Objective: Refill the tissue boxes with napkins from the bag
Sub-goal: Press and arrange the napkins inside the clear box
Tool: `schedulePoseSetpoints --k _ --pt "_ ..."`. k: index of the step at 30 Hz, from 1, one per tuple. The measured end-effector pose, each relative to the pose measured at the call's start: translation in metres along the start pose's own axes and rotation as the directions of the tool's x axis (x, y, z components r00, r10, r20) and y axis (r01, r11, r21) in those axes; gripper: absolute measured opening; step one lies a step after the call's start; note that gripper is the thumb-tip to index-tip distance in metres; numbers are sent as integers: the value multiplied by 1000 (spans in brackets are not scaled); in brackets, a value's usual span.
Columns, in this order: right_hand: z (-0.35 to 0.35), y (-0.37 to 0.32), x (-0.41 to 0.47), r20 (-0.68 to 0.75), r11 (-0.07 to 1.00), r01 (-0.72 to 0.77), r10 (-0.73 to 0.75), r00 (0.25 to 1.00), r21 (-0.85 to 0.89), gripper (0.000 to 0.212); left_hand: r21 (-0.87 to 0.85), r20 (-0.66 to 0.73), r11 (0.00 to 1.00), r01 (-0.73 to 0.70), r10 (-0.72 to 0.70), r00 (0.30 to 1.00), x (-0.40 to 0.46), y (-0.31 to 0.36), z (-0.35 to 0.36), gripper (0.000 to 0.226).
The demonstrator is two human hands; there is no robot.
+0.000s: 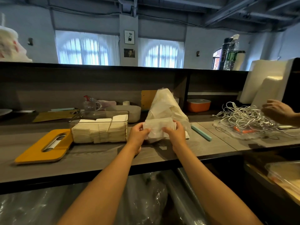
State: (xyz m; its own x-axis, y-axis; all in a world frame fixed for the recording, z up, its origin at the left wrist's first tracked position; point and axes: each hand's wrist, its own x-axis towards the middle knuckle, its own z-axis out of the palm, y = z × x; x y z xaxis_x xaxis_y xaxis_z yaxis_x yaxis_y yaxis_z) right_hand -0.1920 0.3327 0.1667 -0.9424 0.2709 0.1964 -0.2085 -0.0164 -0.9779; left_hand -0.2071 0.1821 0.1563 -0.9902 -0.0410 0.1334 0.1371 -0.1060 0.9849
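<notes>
1. The person is drawing a stack of napkins [158, 127] out of the plastic bag [164, 106], which is standing upright on the counter [97, 153] just behind the hands.
2. The left hand [138, 135] is gripping the stack's left end, fingers curled round it; the right hand [174, 133] is pinching the right end the same way.
3. The clear tissue box [99, 127] is sitting open just left of the hands, already holding three stacks of napkins side by side.
4. Its orange lid [43, 146] is lying flat on the counter, touching the box's left end.
5. Judging from this, the next move is calling for carrying the stack leftward and lowering it squarely into the box without fanning the sheets.
6. Counted: one bag, one clear box in view, one lid, one stack in hand, and one other person's hand [277, 111] reaching over a tangle of white cables [243, 116] at the right.
</notes>
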Motion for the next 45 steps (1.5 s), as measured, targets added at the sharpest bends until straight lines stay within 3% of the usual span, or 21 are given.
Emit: schedulePoseSetpoints --k 3,7,11,18,21,26,31,34,36,39,42,45 --pt "3 0 -4 52 997 -24 28 998 -72 54 125 -57 992 -20 27 998 -10 -1 4 31" --pt "12 -2 -17 195 969 42 6 981 -244 61 98 -176 995 -10 27 984 -18 2 5 24" --pt "12 1 -19 242 954 76 -3 970 -291 69 168 -278 984 -57 103 955 -25 3 5 21" --pt "16 2 -12 120 962 37 -5 993 -270 60 280 -320 959 -35 128 939 -27 4 17 36" --pt "30 4 -13 -21 988 -26 23 1000 -154 52 353 -374 934 -58 197 906 -26 6 26 31" --pt "32 10 -12 -153 991 15 -35 988 -136 27 324 -465 935 -142 288 837 -27 5 24 18" --pt "31 9 -14 -69 979 -9 -5 998 -203 34 301 -428 946 -123 249 868 -30 4 27 21" --pt "30 8 -17 -116 984 -32 11 993 -176 32 223 -477 973 -61 163 864 -33 5 22 21" --pt "30 6 -17 -102 985 -19 1 995 -172 31 200 -428 979 -50 133 894 -33 6 21 20" --pt "30 4 -19 -67 981 2 -15 998 -193 28 255 -344 964 -76 164 924 -35 6 25 22" --pt "27 7 -18 -142 992 -34 17 990 -118 17 231 -425 969 -92 185 886 -33 4 23 20" --pt "30 5 -19 -42 990 24 -30 999 -142 27 240 -406 966 -98 191 894 -34 5 24 21"
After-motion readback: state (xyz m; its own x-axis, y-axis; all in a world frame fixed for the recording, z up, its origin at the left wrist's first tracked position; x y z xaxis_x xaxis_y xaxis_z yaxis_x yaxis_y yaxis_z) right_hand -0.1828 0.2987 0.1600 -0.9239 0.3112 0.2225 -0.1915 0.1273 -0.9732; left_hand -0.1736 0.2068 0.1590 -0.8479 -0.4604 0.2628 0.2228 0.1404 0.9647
